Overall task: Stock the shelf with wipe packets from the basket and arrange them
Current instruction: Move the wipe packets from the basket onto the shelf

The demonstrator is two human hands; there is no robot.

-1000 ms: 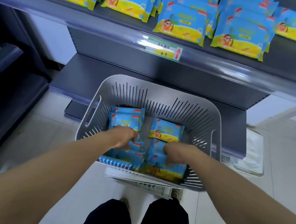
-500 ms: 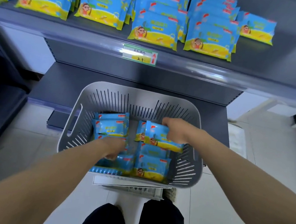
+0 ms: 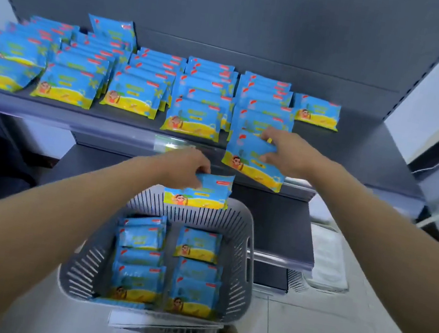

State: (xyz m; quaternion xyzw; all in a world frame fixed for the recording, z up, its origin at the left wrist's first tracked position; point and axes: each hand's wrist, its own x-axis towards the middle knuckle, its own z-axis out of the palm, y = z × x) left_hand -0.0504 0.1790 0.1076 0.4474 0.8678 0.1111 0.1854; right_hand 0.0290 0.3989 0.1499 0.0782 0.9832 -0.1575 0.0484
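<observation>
At the shelf (image 3: pixel 357 150) front edge, blur smears the print on the stocked wipe packets (image 3: pixel 135 94); the leftmost row is cut off by the frame. Left hand (image 3: pixel 184 168), above the basket (image 3: pixel 250 228) far rim, pinches a first packet (image 3: pixel 206 192) by its top corner, fingers (image 3: pixel 197 175) curled. Right hand (image 3: pixel 285 153) grips a second packet (image 3: pixel 253 162), tilted, at the front edge, partly covering the row behind it. Further packets lie in the basket.
</observation>
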